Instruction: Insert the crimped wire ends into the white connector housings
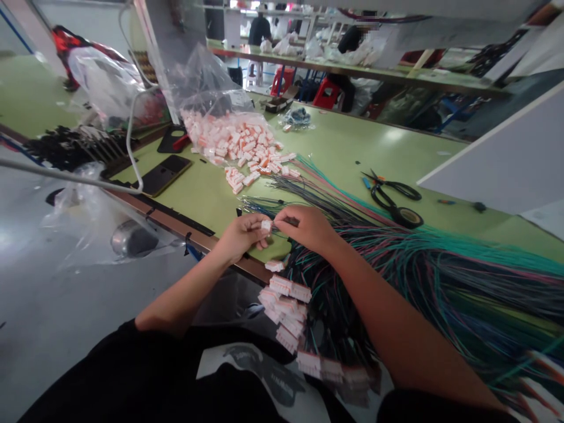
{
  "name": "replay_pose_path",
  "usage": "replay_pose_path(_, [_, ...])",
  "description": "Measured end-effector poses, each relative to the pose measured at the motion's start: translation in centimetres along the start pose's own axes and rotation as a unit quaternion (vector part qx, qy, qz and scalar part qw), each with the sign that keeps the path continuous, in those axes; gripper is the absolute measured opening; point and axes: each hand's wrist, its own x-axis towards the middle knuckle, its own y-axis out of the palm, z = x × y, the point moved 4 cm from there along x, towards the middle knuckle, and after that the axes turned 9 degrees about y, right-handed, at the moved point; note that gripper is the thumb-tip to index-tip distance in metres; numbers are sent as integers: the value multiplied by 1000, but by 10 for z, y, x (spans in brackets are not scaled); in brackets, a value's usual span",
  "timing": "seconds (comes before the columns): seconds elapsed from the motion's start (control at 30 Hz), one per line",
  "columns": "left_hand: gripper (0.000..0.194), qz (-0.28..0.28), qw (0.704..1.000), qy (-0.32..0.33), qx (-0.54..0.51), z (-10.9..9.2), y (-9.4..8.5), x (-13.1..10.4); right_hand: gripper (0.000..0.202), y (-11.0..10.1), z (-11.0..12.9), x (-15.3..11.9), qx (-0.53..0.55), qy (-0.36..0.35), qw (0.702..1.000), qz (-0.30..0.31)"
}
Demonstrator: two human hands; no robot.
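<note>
Between the thumb and fingers of my left hand (247, 235) is a small white connector housing (266, 225). My right hand (304, 224) pinches close against the housing's right side; a thin wire seems to be in its fingertips, though most of it is hidden. Beneath my right forearm runs a thick bundle of green, pink and dark wires (423, 247). White-and-orange connectors (286, 305) on wire ends hang in a cluster at the table edge below my hands. Beyond my hands, loose connector housings (251, 141) spill from a clear plastic bag (207, 88).
Black-handled scissors (390, 194) and a roll of black tape (408, 217) lie right of the wires. A phone (163, 175) rests at the left, near a white cable (131, 129). A white panel (497, 153) stands at the right. Other people sit at a far bench (396, 73).
</note>
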Motion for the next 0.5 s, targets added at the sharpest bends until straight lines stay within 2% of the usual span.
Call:
replay_pose_path(0.3, [24, -3, 1000, 6, -12, 3, 0, 0, 10, -2, -2, 0, 6, 23, 1000, 15])
replay_pose_path(0.5, [26, -15, 1000, 6, 0, 3, 0, -1, 12, 2, 0, 0, -31, 22, 999, 12])
